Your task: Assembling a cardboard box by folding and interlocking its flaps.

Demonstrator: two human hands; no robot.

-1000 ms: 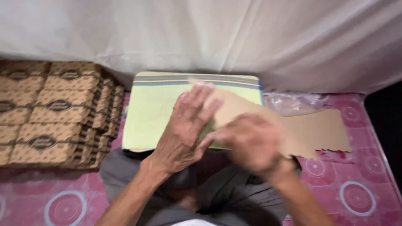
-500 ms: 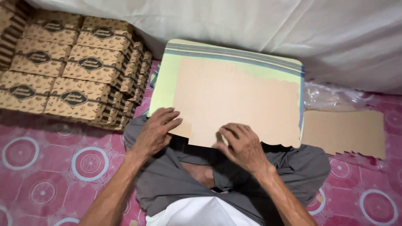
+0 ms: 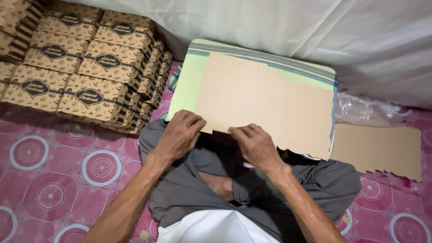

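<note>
Flat brown cardboard blank (image 3: 265, 105), plain, unfolded, scalloped at its right near edge, lies on a green striped cushion (image 3: 191, 83) across the lap; left hand (image 3: 180, 135) grips its near edge with fingers curled and pressed together, right hand (image 3: 256, 146) likewise curled over that edge. Left of it, stacked printed brown boxes (image 3: 85, 63) stand on the pink patterned floor mat (image 3: 54, 180). To the right lie more cardboard blanks (image 3: 375, 150) and clear plastic wrap (image 3: 364, 110); white cloth (image 3: 315, 31) hangs behind.

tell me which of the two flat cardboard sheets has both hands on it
The flat cardboard sheet lying on the green striped cushion, gripped at its near edge by the left hand and right hand. The other sheet lies untouched on the floor to the right.
</note>
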